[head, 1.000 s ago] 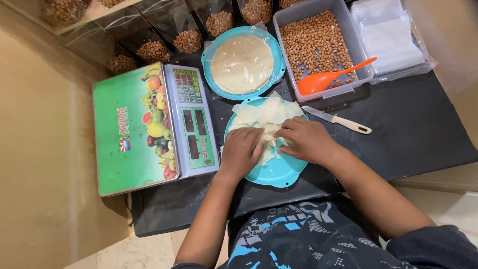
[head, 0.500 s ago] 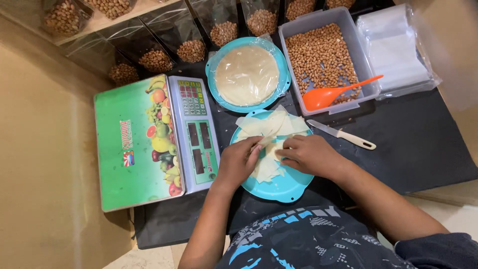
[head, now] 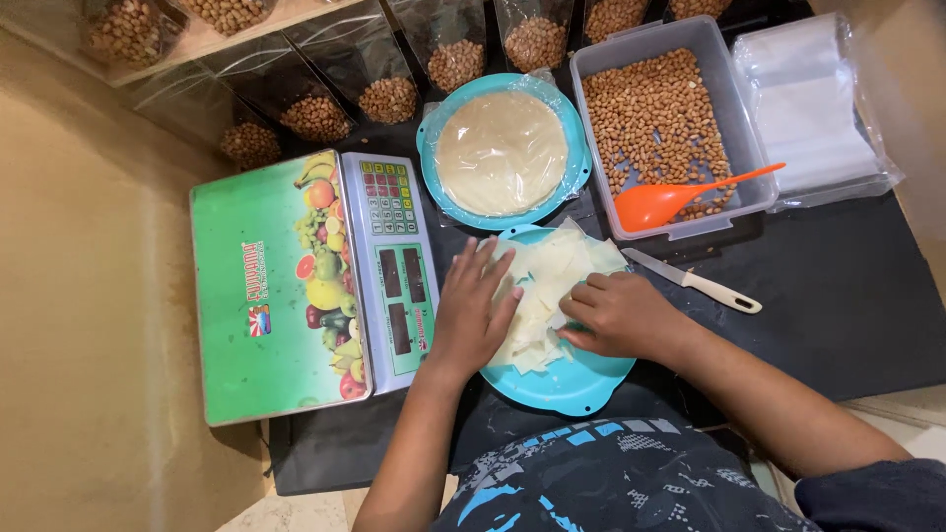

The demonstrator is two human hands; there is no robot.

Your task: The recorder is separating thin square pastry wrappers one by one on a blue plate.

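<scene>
A turquoise plate (head: 576, 379) in front of me carries a pile of thin pale dough pieces (head: 552, 286). My left hand (head: 475, 310) lies flat on the left side of the pile, fingers spread. Curled over the right side is my right hand (head: 616, 315), its fingertips pinching the pieces. A second turquoise plate (head: 434, 158) behind holds a round stack of pale sheets (head: 501, 153) under clear film. A small knife with a white handle (head: 695, 281) lies to the right of my right hand.
A green digital scale (head: 281, 291) with fruit pictures stands at the left. A clear tub of peanuts (head: 655, 118) with an orange scoop (head: 680, 197) sits behind right. Clear bags (head: 813, 113) lie at far right; several peanut-filled pouches (head: 389, 94) line the back. A black mat (head: 847, 305) covers the table.
My left hand has spread flat over the dough pieces, and my right hand has shifted slightly right on the pile. The view has drifted a little.
</scene>
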